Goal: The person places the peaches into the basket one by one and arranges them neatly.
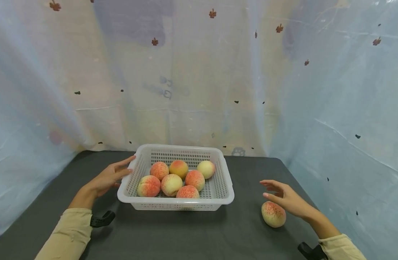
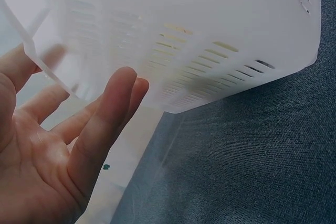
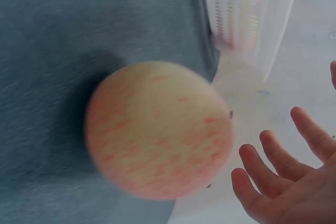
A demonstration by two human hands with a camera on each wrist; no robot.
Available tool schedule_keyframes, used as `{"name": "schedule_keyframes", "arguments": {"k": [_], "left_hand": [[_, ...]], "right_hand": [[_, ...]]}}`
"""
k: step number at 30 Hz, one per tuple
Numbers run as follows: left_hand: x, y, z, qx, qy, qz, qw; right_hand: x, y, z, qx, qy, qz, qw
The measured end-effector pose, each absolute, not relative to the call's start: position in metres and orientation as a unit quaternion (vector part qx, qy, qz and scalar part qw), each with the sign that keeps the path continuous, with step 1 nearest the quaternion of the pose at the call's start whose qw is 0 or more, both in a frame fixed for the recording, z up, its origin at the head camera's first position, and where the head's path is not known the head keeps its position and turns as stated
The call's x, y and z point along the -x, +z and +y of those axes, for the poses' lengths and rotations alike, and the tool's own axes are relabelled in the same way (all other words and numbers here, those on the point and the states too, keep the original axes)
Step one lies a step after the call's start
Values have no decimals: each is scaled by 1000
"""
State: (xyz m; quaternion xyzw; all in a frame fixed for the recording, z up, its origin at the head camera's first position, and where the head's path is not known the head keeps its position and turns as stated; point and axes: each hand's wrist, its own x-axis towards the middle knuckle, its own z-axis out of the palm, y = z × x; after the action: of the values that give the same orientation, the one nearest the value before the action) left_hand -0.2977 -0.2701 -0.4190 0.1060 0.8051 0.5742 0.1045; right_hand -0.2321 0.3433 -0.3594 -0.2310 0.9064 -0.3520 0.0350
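A white perforated plastic basket (image 1: 176,206) sits on the dark table with several peaches (image 1: 171,185) inside, some red-speckled and some pale yellow. My left hand (image 1: 107,178) is at the basket's left end, its extended fingers at the rim. Seen from the left wrist, that hand (image 2: 58,145) is beside the outer wall (image 2: 210,19). To the right, a lone peach (image 1: 273,214), yellow and speckled red, lies on the cloth. Just above and behind it hovers my right hand (image 1: 288,198), fingers loosely bent and holding nothing. In the right wrist view, a gap separates the fingers (image 3: 273,174) from the peach (image 3: 157,129).
Dark cloth covers the table (image 1: 172,238). Pale plastic sheeting (image 1: 199,79) with small leaf prints hangs behind the table and along both sides. Black straps (image 1: 102,219) are on the wrists, by the beige sleeves.
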Motion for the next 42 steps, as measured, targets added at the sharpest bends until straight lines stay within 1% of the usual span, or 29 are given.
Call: {"name": "schedule_keyframes", "arguments": {"k": [10,19,22,27,31,35,42], "left_hand": [[297,-419,-270,-100,575,805,105],[299,-421,-268,-103,583,799,104],[298,-421,-268,-99,582,800,103],[296,-420,-269,-98,578,804,103],[296,-420,-269,-99,577,804,103],[295,-419,-268,-96,573,807,103],[295,-418,-267,-98,573,807,103]], "right_hand": [[225,-374,363,219,-352,907,73],[220,-386,382,238,-366,895,94],[222,-390,388,245,-385,881,124],[226,-398,396,247,-427,847,196],[229,-403,399,263,-452,820,233],[230,-408,402,269,-471,805,241],[230,-410,400,272,-476,805,229]]}}
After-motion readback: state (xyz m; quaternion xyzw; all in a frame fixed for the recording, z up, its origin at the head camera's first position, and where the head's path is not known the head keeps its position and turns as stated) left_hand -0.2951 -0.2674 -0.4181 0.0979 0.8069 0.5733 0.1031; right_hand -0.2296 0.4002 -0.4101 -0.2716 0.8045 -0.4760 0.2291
